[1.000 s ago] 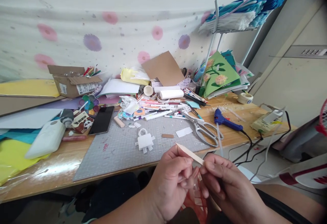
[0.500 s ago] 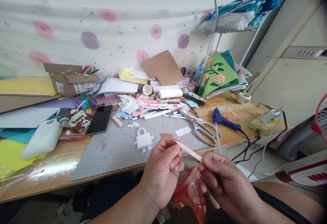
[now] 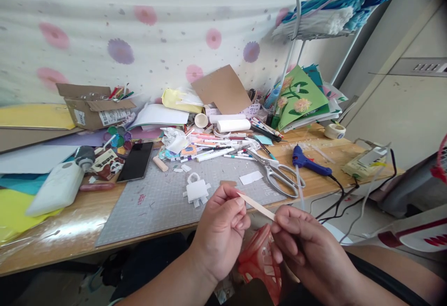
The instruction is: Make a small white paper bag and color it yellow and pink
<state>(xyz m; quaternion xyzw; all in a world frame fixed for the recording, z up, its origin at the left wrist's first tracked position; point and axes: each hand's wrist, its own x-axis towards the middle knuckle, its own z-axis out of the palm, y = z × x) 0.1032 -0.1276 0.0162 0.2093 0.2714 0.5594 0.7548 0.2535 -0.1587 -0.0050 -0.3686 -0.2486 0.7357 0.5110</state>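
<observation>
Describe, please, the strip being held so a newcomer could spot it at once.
Find the gray mat on the wooden table. Seen against its near edge, the left hand and right hand hold a slim pale strip, lighter than the brown piece on the mat.

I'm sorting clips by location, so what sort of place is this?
Probably a home or small-studio craft corner: a wooden table holds a gray cutting mat, a blue glue gun and a heap of markers, with bundled blue and white stems racked above.
</observation>
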